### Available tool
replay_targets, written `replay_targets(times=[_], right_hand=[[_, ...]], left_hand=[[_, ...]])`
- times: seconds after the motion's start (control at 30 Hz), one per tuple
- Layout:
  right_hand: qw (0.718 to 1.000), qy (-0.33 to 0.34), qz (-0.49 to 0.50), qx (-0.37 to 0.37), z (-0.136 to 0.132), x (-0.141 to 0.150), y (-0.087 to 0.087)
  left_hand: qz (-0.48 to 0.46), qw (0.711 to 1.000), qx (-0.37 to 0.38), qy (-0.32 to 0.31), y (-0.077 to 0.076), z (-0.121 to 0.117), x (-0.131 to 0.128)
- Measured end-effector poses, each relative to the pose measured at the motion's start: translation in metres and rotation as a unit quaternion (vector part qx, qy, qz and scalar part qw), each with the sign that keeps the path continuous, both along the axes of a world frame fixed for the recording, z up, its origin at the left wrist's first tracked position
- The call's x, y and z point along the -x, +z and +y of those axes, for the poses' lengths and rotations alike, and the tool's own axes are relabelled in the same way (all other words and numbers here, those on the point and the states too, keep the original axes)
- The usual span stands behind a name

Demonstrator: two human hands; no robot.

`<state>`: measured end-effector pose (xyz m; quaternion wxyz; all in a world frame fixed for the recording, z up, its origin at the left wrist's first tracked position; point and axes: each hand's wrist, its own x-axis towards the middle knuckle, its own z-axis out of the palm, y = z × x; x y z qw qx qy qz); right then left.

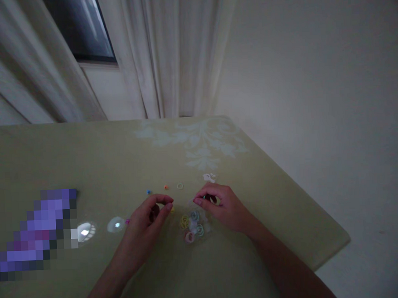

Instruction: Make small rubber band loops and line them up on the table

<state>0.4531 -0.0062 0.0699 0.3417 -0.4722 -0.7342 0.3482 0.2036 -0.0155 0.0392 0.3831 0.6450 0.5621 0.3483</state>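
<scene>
My left hand hovers over the table with thumb and index finger pinched close together; whatever lies between the tips is too small to make out. A bit of yellow shows just below those fingertips. Across a short gap, my right hand is also in a pinch, its contents hidden or too small to name. Below and between the hands sits a clear, flower-like holder with small yellow, teal, green and pink rings in groups. Beyond the hands lie a pale ring, an orange bead and a blue bead.
Small white pieces lie behind my right hand. A magenta bead is beside my left wrist, with two shiny clear domes further left. A pixelated purple object lies far left. The table's edge slants down on the right.
</scene>
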Motion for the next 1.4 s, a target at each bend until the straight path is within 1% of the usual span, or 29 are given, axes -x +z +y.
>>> replay_targets(times=[0.03,0.07,0.1,0.17,0.23,0.3,0.37,0.47,0.57,0.73,0.93,1.13,1.27,1.33,1.4], right_hand=[[1.000,0.004,-0.009,0.001,0.002,-0.003,0.000],[1.000,0.008,-0.016,0.000,0.003,-0.005,0.000],[1.000,0.010,-0.020,-0.003,0.004,-0.007,0.000],[1.000,0.012,-0.021,-0.005,0.006,-0.009,-0.001],[1.000,0.014,-0.021,0.000,0.006,-0.010,-0.002],[0.999,0.021,-0.024,0.005,0.005,-0.010,-0.002],[0.999,0.028,-0.026,0.008,0.004,-0.009,-0.002],[0.999,0.034,-0.031,0.010,0.002,-0.007,-0.001],[0.999,0.041,-0.033,0.011,0.001,-0.006,-0.001],[0.998,0.046,-0.035,0.013,0.001,-0.006,-0.001],[0.999,0.035,-0.040,0.009,0.002,-0.008,-0.002],[0.998,0.037,-0.042,0.010,0.003,-0.008,-0.001],[0.997,0.035,-0.073,0.007,0.002,-0.008,0.000],[0.995,0.039,-0.090,0.008,0.002,-0.008,0.000],[0.993,0.048,-0.107,0.010,0.002,-0.009,0.000]], left_hand=[[0.020,1.000,-0.019,-0.006,0.000,0.000,0.000],[0.038,0.998,-0.036,-0.025,0.001,-0.001,0.000],[0.054,0.996,-0.049,-0.058,0.002,-0.003,0.000],[0.078,0.983,-0.062,-0.152,0.005,-0.007,-0.003],[0.108,0.964,-0.060,-0.235,0.007,-0.013,-0.006],[0.151,0.947,-0.058,-0.277,0.007,-0.017,-0.010],[0.195,0.935,-0.056,-0.290,0.006,-0.020,-0.012],[0.232,0.926,-0.057,-0.293,0.002,-0.020,-0.014],[0.241,0.923,-0.054,-0.295,0.000,-0.020,-0.015],[0.229,0.926,-0.043,-0.298,0.002,-0.020,-0.013],[0.218,0.930,-0.039,-0.293,0.006,-0.018,-0.012],[0.204,0.934,-0.042,-0.291,0.006,-0.016,-0.010],[0.160,0.954,-0.050,-0.250,0.006,-0.011,-0.002],[0.149,0.963,-0.063,-0.214,0.005,-0.008,0.002],[0.151,0.972,-0.080,-0.165,0.004,-0.003,0.008]])
